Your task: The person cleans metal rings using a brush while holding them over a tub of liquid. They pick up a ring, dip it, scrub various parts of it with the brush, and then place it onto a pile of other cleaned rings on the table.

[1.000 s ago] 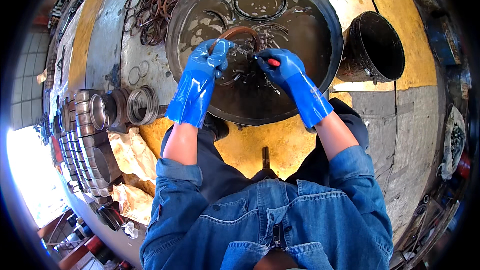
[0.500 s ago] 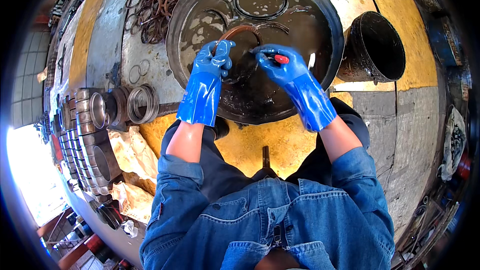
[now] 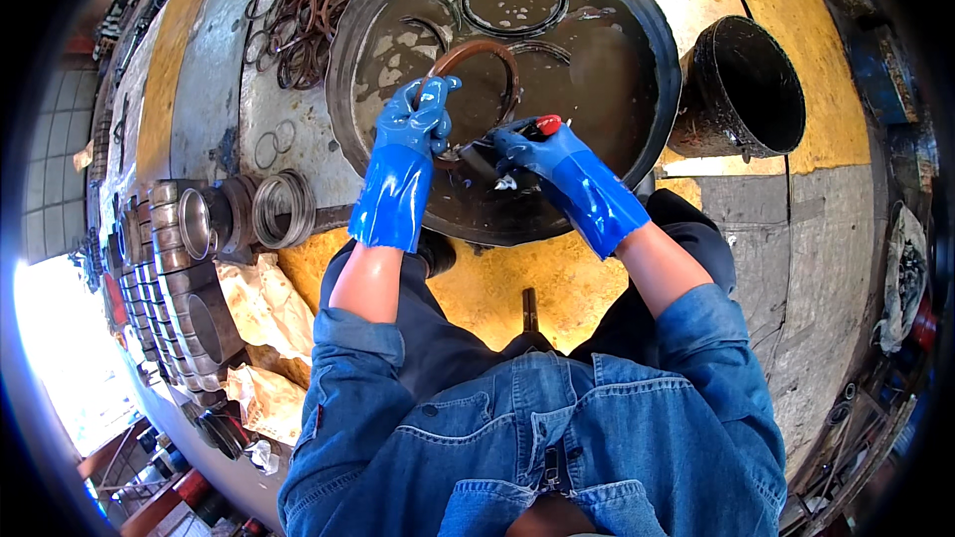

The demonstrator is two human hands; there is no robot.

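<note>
My left hand [image 3: 416, 119], in a wet blue rubber glove, is closed on the near left side of a reddish-brown ring [image 3: 487, 46]. The ring is held tilted over a wide round metal basin [image 3: 668, 80] of murky dark liquid. My right hand [image 3: 542, 151], gloved alike, is wrapped round a red-handled tool [image 3: 548, 125], whose red end pokes out above the fist. The tool's dark working end is blurred and partly hidden, close to the lower part of the ring. Farther back in the basin lies a large dark ring [image 3: 513, 0], partly in the liquid.
A heap of rusty rings [image 3: 323, 0] lies left of the basin. Several stacked metal cylinders [image 3: 184, 268] and a bundle of thin silvery rings [image 3: 286, 209] stand at the lower left. A black bucket [image 3: 746, 85] is on the right. Crumpled brown paper [image 3: 264, 308] lies beside the cylinders.
My right hand has moved down and left, turning the red-handled tool toward the ring's lower side. The ring now stands slightly higher and more open to view.
</note>
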